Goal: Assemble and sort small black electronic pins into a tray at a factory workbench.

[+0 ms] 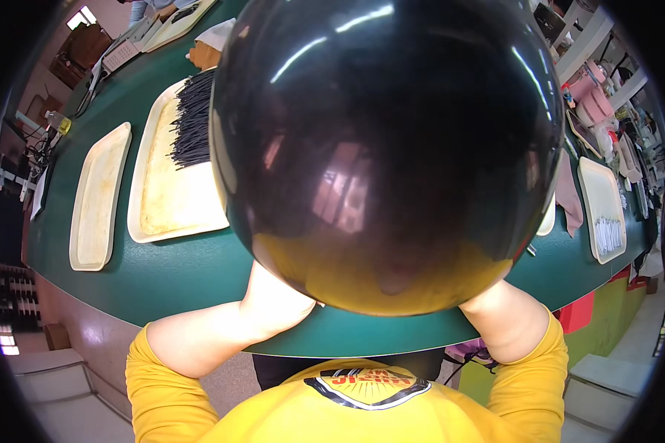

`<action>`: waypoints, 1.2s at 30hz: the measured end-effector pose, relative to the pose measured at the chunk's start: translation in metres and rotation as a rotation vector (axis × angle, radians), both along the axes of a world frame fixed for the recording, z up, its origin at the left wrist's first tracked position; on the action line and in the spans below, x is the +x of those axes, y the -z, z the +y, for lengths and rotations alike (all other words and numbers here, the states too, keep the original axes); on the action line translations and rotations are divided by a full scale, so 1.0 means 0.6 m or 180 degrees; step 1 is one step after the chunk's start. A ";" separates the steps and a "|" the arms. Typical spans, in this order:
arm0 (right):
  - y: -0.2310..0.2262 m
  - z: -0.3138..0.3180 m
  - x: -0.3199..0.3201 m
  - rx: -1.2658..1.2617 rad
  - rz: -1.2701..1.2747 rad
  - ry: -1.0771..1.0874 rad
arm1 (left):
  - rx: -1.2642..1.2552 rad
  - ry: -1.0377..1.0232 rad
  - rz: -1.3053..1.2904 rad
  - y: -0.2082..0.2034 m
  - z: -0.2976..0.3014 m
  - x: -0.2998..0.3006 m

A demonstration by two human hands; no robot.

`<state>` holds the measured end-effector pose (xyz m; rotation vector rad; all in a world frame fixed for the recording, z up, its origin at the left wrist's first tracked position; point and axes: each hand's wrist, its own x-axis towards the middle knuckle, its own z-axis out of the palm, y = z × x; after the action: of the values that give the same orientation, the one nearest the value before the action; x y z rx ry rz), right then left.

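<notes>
A large glossy black dome (391, 170) with light reflections fills the middle of the head view and covers what is beneath it. Its kind cannot be made out. My left hand (282, 297) shows only at the wrist and heel, at the dome's lower left edge. Of my right hand (486, 299), just the wrist area appears by the lower right edge. The fingers of both hands are hidden, and so is anything they hold or touch. Left of the dome is a cream tray (171, 214) bearing a bundle of thin black strips (192, 122).
Another cream tray (100, 199) lies farther left on the green table (325, 336). At the right, a tray (597, 184) carries thin whitish pieces (608, 235), beside a pinkish cloth (568, 196). A bottle (58, 122) stands at the far left. Another person's hand (166, 12) shows at the top left.
</notes>
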<state>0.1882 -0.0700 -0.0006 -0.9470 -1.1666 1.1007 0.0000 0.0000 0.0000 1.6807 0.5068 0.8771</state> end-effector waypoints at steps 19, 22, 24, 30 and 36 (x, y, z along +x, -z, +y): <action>0.036 -0.001 -0.045 0.0367 -0.0287 0.0033 | -0.1981 0.0485 0.0008 0.021 0.001 -0.057; 0.021 0.013 -0.028 0.1084 -0.1527 0.0952 | -0.2138 0.0471 -0.0042 -0.008 -0.001 -0.025; 0.018 0.015 -0.018 0.1613 -0.2536 0.1466 | -0.2156 0.0455 -0.0034 -0.015 -0.006 -0.016; -0.039 0.016 -0.026 -0.0733 0.0529 -0.0793 | -0.2045 0.1053 0.0517 -0.025 -0.007 -0.001; -0.004 0.025 0.002 -0.0707 0.1753 0.0138 | -0.2060 0.1076 0.0575 0.003 -0.009 0.003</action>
<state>0.1891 -0.0551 0.0021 -0.7598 -0.5809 1.3651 0.0016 -0.0052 -0.0016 1.1964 0.5362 0.2655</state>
